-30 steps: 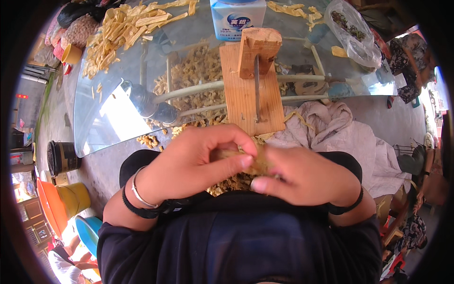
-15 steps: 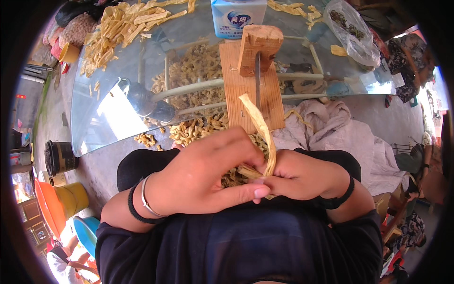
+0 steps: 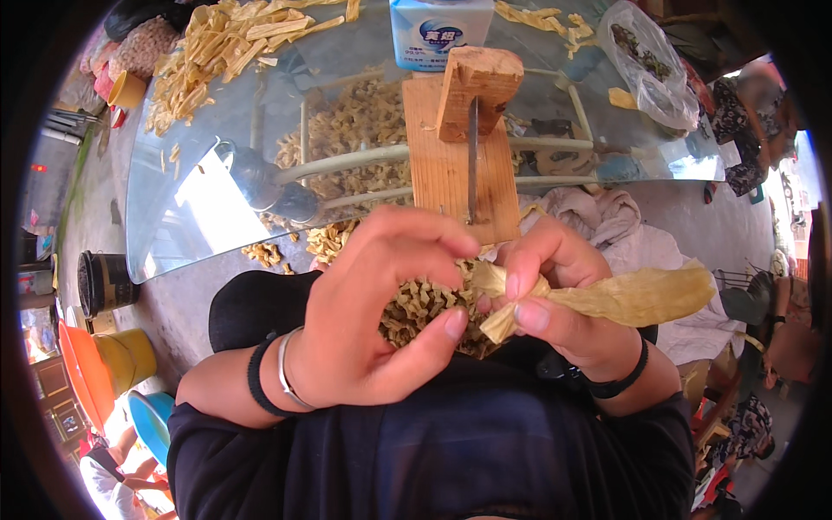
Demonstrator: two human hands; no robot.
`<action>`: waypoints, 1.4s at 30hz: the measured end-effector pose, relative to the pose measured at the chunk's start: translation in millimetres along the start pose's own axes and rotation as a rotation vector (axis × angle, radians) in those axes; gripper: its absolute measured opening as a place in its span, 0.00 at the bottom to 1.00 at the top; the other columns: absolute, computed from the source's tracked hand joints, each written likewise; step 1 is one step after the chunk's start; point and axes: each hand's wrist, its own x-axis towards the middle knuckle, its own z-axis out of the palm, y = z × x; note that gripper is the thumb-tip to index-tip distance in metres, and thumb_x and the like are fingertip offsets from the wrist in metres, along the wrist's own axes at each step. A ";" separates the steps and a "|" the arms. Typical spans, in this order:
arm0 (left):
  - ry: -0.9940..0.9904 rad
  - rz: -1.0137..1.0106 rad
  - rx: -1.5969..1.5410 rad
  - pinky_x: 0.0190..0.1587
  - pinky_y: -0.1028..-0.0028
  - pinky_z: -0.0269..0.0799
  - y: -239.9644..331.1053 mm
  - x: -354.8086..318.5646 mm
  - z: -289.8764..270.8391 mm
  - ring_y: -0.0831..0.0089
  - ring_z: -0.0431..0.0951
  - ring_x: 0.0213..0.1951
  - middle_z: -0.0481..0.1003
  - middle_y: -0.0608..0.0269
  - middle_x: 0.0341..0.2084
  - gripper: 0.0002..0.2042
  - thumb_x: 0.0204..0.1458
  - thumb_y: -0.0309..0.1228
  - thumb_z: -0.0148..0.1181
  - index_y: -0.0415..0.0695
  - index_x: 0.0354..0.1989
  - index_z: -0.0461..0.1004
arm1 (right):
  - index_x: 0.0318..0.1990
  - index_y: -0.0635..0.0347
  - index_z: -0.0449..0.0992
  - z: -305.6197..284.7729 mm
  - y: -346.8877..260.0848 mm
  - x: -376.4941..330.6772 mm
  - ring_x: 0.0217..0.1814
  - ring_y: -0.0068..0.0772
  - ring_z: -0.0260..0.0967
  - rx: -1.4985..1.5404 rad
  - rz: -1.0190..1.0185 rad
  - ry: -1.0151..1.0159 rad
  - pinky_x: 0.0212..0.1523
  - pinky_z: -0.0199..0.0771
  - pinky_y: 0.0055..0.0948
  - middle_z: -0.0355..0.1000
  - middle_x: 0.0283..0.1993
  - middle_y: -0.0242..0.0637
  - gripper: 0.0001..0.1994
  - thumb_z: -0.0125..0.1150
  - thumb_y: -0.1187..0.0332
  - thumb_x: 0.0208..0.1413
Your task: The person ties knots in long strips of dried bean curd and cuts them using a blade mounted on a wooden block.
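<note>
My right hand (image 3: 563,299) pinches a pale yellow, wrinkled dried strip (image 3: 641,296) between thumb and fingers. Its wide end sticks out to the right, while the other end is folded into a small bunch at the fingertips. To its left, my left hand (image 3: 368,308) curves with thumb and fingers apart and nothing visible between them. Many short, knobbly pieces of the same colour (image 3: 425,314) lie below both hands, over my lap. What holds that heap is hidden. Just ahead stands a wooden board (image 3: 433,165) with an upright block (image 3: 477,91) and a thin metal blade (image 3: 473,169).
A glass table (image 3: 182,225) carries a pile of long strips (image 3: 234,43), a blue-white package (image 3: 440,35) and a clear plastic bag (image 3: 650,65). A pale cloth (image 3: 650,243) lies to the right. Buckets (image 3: 108,282) and coloured basins (image 3: 87,373) stand left. Other people are at the edges.
My left hand has drawn away from the right and its fingers have spread. The strip, upright before, now lies sideways to the right, its near end bunched in my right fingers.
</note>
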 end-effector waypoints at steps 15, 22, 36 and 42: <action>0.018 -0.237 -0.103 0.43 0.76 0.68 6.8 -3.5 2.0 0.73 0.72 0.39 0.72 0.54 0.39 0.11 0.55 0.19 0.58 0.35 0.45 0.66 | 0.40 0.60 0.72 0.6 20.1 12.9 0.34 0.37 0.71 -1.000 -0.649 0.213 0.33 0.72 0.26 0.70 0.34 0.37 0.17 0.70 0.83 0.42; 0.104 -0.245 -0.119 0.33 0.74 0.69 11.1 0.4 13.4 0.70 0.71 0.29 0.70 0.54 0.37 0.05 0.56 0.20 0.58 0.36 0.40 0.70 | 0.42 0.62 0.66 -3.3 33.1 8.7 0.32 0.38 0.73 -0.805 -0.657 0.188 0.34 0.73 0.26 0.72 0.35 0.43 0.21 0.70 0.83 0.42; -0.229 -0.198 0.078 0.27 0.68 0.66 -8.1 3.6 -31.3 0.60 0.69 0.23 0.66 0.58 0.22 0.07 0.58 0.24 0.56 0.39 0.28 0.70 | 0.27 0.61 0.69 -27.4 -14.3 10.9 0.28 0.43 0.63 -1.132 -0.434 -0.126 0.31 0.64 0.37 0.65 0.27 0.38 0.09 0.60 0.70 0.58; -0.365 -0.259 -0.018 0.29 0.69 0.68 -12.6 7.3 -45.7 0.62 0.73 0.26 0.72 0.57 0.25 0.08 0.59 0.31 0.57 0.38 0.34 0.74 | 0.27 0.61 0.70 -26.0 -9.2 12.6 0.28 0.42 0.63 -1.089 -0.439 -0.126 0.31 0.64 0.35 0.65 0.27 0.37 0.09 0.60 0.70 0.58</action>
